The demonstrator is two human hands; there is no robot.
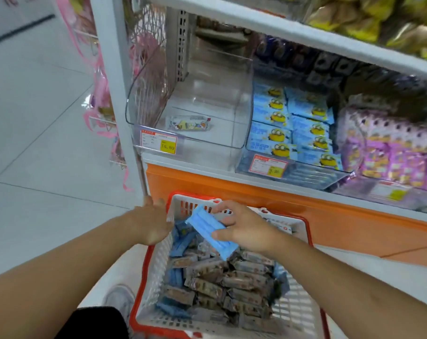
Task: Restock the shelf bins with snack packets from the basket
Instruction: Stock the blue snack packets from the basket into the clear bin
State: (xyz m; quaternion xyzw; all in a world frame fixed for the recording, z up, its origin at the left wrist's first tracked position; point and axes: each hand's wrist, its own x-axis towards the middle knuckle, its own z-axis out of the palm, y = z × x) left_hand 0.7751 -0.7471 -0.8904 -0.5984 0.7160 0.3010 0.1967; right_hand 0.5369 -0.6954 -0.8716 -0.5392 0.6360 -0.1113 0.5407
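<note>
A white basket [302, 311] with a red rim sits low in the middle, filled with several brown and blue snack packets [232, 282]. My right hand [244, 227] holds a blue packet [208, 228] above the basket's far end, pinched between thumb and fingers. My left hand [151, 220] rests against the basket's far left corner, its fingers loosely extended. On the shelf above stands a clear plastic bin [144, 94], holding a single small packet [190, 123].
Right of the clear bin is a bin of blue cartoon packets [290, 128], then purple packets [390, 152]. Yellow bags [368, 18] fill the upper shelf. An orange base panel [256, 204] runs under the shelf. Pink hanging goods [100, 89] flank the shelf's left post. A shoe [120, 299] stands beside the basket.
</note>
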